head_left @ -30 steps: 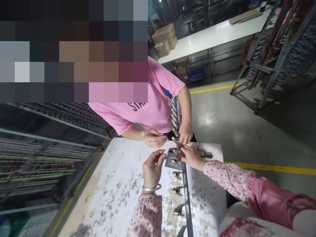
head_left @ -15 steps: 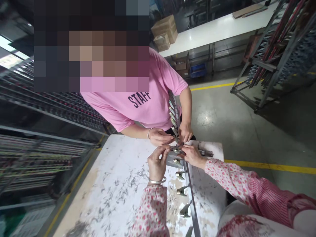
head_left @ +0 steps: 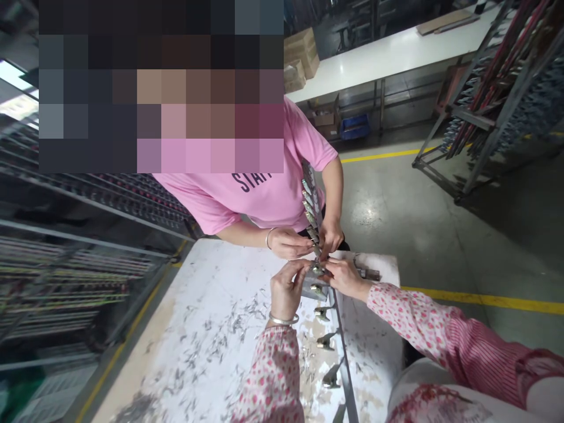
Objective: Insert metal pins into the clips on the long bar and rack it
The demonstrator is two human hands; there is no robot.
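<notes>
The left hand [head_left: 288, 288], a silver bangle [head_left: 284, 320] at its wrist, has thumb and forefinger pinched narrow on a small metal clip [head_left: 315, 269]. The right hand [head_left: 348, 277] meets the same clip from the other side with its fingers curled. Whether it grips or only presses cannot be told.

The clip sits on a thin metal rail [head_left: 342, 358] at the far end of the worktable [head_left: 207, 305]. The rail's long axis runs from the near edge of the picture away from the person, leaning slightly left. Past the table edge it rises towards a co-worker's chest. Four more clips [head_left: 326, 339] hang along the near stretch, all pointing out to the rail's left, and a dense row of clips [head_left: 308, 200] lines the raised stretch. A grey plate [head_left: 305, 289] lies under the rail just below the pinched clip.

The co-worker's two hands [head_left: 288, 242] work the rail just beyond, nearly touching the person's fingers and crowding the clip from the far side. Metal slivers [head_left: 220, 341] are scattered over the worn white tabletop. A small dark metal part [head_left: 368, 274] lies near the far right corner. Loaded racks [head_left: 88, 264] stand to the left, and another rack [head_left: 484, 106] stands well off to the right. A long white table [head_left: 388, 59] and cardboard boxes [head_left: 302, 53] lie behind.
</notes>
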